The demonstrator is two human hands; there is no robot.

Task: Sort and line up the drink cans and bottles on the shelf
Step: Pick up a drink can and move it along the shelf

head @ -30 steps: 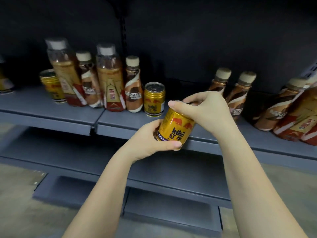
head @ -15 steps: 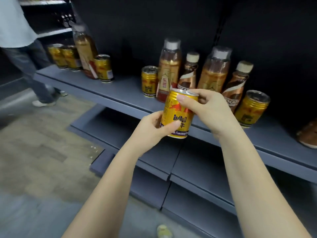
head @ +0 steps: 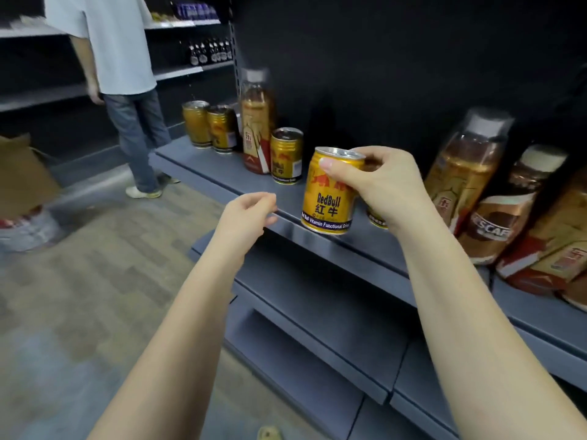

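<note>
My right hand (head: 378,185) grips a gold Red Bull can (head: 328,198) by its top and side, holding it upright over the front edge of the grey shelf (head: 222,173). My left hand (head: 246,214) hangs free to the left of the can, fingers loosely curled, holding nothing. Further left on the shelf stand a tall tea bottle (head: 255,122), one gold can (head: 286,155) beside it, and two gold cans (head: 209,127) behind. To the right stand another tea bottle (head: 460,173) and a Nescafe bottle (head: 505,211). A further can is partly hidden behind my right hand.
A person (head: 124,90) in a pale shirt and jeans stands at the left by other shelves. A cardboard box (head: 22,176) sits on the floor at far left. Lower grey shelves (head: 317,338) run beneath the drinks. More bottles (head: 559,249) lean at the far right.
My left hand has let go of the can and drawn away to the left. The view has swung left along the shelf, and my right hand alone carries the can.
</note>
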